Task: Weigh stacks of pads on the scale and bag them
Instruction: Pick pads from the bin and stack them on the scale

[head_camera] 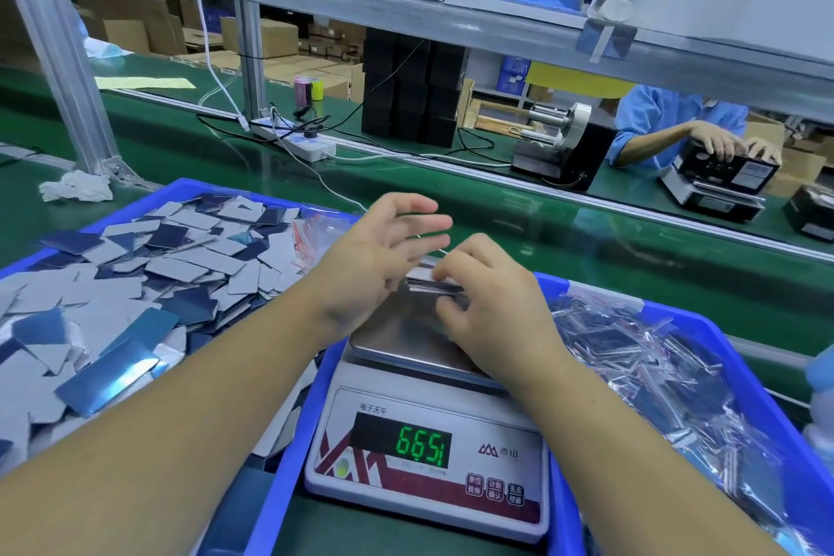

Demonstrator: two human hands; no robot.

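A white scale [428, 456] with a steel pan [406, 339] stands between two blue trays, its green display lit. Over the pan's far edge, my right hand [487, 298] pinches a thin stack of pads [431, 282] with curled fingers. My left hand [379, 257] hovers just left of the stack, fingers spread and blurred, holding nothing that I can see. Loose grey and blue pads [135, 266] fill the left blue tray [194, 187]. Bagged pads [654, 357] lie in the right blue tray [722, 339].
Small clear bags with red strips [311, 230] lie at the left tray's far right. A green conveyor belt [496, 212] runs behind the trays. Beyond it are a power strip [293, 140], a label dispenser [559, 149], and another person's hands [722, 144] at a second scale.
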